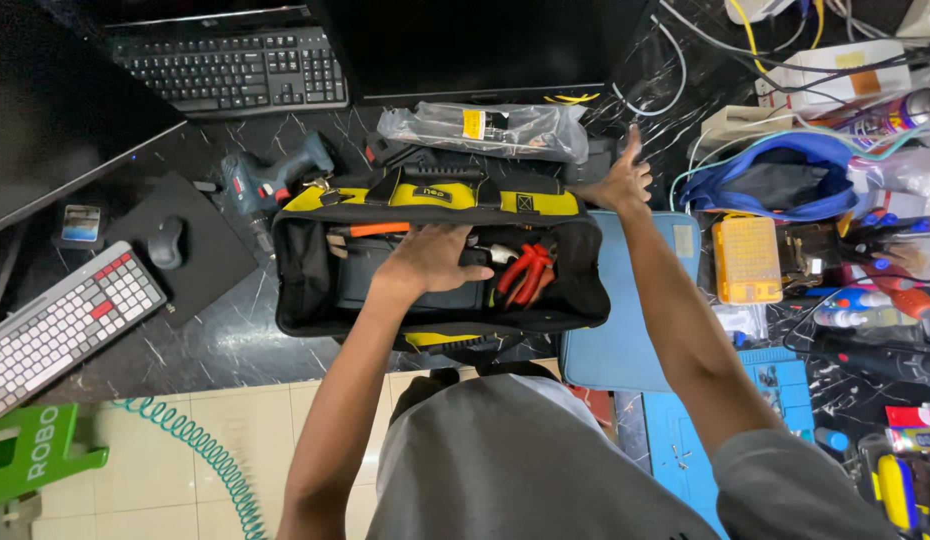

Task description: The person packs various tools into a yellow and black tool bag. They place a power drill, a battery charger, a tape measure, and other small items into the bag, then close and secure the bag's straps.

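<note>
A black and yellow tool bag (303,285) stands open on the dark marble desk. My left hand (437,256) reaches down inside it, fingers curled over dark tools, next to red-handled pliers (526,272) and an orange-handled tool (377,229). Whether it grips anything is hidden. My right hand (621,180) rests at the bag's far right corner, thumb up, fingers on the rim by a clear plastic packet (485,130) that lies behind the bag.
A blue cordless drill (270,178) lies left of the bag. Two keyboards (235,68) (65,320), a mouse (166,242) and monitors fill the left and back. An orange bit case (747,258), blue pouch (775,180), cables and small tools crowd the right.
</note>
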